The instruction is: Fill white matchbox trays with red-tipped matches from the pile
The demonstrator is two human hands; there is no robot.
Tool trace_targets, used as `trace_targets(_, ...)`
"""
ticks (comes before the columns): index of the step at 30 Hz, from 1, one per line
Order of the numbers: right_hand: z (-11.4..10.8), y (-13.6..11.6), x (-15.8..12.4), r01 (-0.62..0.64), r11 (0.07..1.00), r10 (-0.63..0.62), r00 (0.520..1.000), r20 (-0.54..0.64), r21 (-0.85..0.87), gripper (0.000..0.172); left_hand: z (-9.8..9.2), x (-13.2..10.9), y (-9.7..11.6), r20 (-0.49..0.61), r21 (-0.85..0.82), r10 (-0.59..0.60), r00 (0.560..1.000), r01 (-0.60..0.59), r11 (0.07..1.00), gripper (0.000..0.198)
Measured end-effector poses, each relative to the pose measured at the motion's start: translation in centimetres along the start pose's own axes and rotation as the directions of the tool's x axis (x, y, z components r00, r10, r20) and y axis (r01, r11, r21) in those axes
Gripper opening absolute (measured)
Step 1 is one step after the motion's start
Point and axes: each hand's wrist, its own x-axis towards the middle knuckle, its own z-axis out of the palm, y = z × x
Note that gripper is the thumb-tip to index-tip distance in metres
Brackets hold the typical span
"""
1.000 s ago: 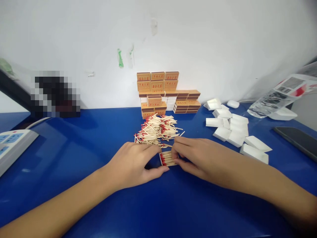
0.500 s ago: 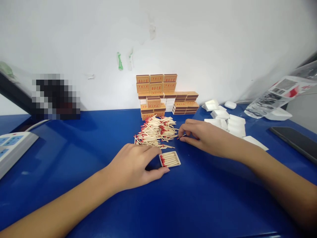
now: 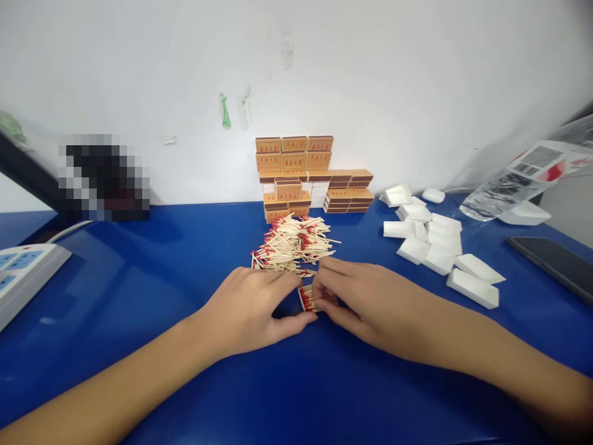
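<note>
My left hand (image 3: 259, 303) grips the left end of a small white matchbox tray (image 3: 302, 300) between thumb and forefinger. Red-headed matches (image 3: 309, 299) lie side by side in the tray, which rests flat on the blue table. Over its right part, my right hand (image 3: 352, 296) is closed in a pinch at the matches, hiding that end; the match between its fingertips is mostly covered. Just behind both hands spreads a loose heap of matches (image 3: 291, 244), heads pointing various ways.
Brown and yellow matchboxes (image 3: 293, 162) are stacked against the wall. Several white trays (image 3: 440, 258) lie scattered at the right, near a clear plastic bottle (image 3: 504, 179) and a black phone (image 3: 551, 266). A white power strip (image 3: 34, 272) sits at the left edge.
My right hand has moved left and nearer, from the right side of the heap to over the tray, carrying a match. My left hand stays on the tray.
</note>
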Motion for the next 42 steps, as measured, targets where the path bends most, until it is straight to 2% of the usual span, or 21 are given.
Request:
trace_targets(5, -0.2, 0.7, -0.1, -0.017, 0.999, 0.018, 0.999, -0.029, 0.046, 0.013, 0.1, 0.0, -0.1, -0.006, -0.009, 0.005, 1.0, -0.005, 1.0, 0.03)
trace_targets(13, -1.0, 1.0, -0.1, -0.04, 0.997, 0.033, 0.994, 0.101, 0.064, 0.026, 0.1, -0.1, -0.1, -0.005, -0.003, -0.002, 1.0, 0.002, 1.0, 0.034)
trace_targets(22, -0.9, 1.1, -0.2, -0.082, 0.993, 0.072, 0.99, 0.124, 0.08, 0.029, 0.2, -0.1, -0.1, -0.013, -0.011, -0.001, 1.0, 0.001, 1.0, 0.031)
trace_targets(42, 0.0, 1.7, 0.4, 0.078, 0.987, -0.085, 0.995, 0.049, 0.14, 0.017, 0.0, 0.0, 0.0, -0.005, -0.019, 0.005, 1.0, -0.005, 1.0, 0.03)
